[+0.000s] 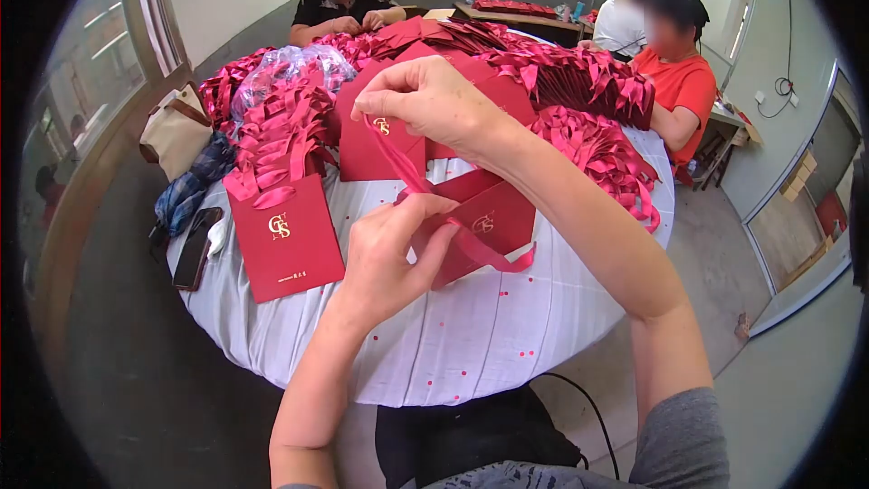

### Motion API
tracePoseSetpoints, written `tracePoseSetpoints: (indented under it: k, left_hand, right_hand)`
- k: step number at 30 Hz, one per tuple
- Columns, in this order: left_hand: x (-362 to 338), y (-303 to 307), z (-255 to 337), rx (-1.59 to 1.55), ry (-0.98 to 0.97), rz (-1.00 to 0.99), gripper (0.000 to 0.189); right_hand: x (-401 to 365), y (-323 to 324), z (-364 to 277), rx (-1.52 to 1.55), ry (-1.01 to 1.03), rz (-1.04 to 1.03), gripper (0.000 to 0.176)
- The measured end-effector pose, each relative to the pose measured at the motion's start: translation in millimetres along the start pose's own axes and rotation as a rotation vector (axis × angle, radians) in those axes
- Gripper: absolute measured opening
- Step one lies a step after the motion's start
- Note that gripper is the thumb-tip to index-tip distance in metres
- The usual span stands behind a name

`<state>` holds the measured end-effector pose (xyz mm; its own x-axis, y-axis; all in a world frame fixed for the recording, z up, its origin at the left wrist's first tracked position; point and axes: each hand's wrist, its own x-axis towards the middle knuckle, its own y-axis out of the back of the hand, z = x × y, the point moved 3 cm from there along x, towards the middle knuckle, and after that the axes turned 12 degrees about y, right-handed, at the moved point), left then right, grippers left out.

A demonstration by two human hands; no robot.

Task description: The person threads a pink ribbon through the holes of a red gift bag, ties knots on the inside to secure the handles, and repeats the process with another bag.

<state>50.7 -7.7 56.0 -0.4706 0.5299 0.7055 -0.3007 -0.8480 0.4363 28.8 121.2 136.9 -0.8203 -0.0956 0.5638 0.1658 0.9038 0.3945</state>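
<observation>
Head view only: right hand [425, 104] is hovering raised above the middle of the table, thumb and fingertips pinching together on the upper end of a red ribbon [398, 158], no gap showing between them. The ribbon is running taut and diagonally down from that pinch to the left hand [389, 254], then trailing on as a loose loop over the cloth toward the right. Left hand is sitting lower and nearer the camera, thumb and forefinger closing on the ribbon right at the top edge of a red bag [493, 217]; can't tell if the pinch is also catching the bag's paper. The bag is lying flat on the white-clothed table [453, 344], gold logo facing up, just beside and partly under the left fingers. Left of it, a finished bag [285, 240] with a tied ribbon is lying flat, with a heap of ribboned bags [281, 122] behind it. A phone [195, 249] is resting at the table's left rim. More red stacks [588, 81] are crowding the far and right side. Two other people are sitting at the table, one in black [342, 4] at the far side and one in orange [681, 77] at right, hands apart from these two.
</observation>
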Motion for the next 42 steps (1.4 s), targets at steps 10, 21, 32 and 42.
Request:
tracePoseSetpoints:
  k: [10, 21, 32, 42]
  left_hand:
    - [2.0, 3.4, -28.3, -0.131, 0.288, 0.136, 0.014]
    - [4.5, 13.5, -56.7, -0.306, 0.453, 0.143, 0.011]
    - [14.1, 24.4, -27.7, 0.36, 0.124, 0.133, 0.011]
    - [33.7, 15.8, 23.8, 0.644, -0.015, 0.007, 0.008]
  right_hand:
    - [-62.2, 13.5, -4.7, -0.433, 0.106, 0.141, 0.031]
    - [-119.8, 26.0, 30.3, 0.13, -0.327, -0.205, 0.014]
    - [-130.1, 110.7, 53.4, 0.089, -0.195, 0.137, 0.012]
    - [-125.3, 110.5, 52.5, 0.772, 0.128, 0.459, 0.012]
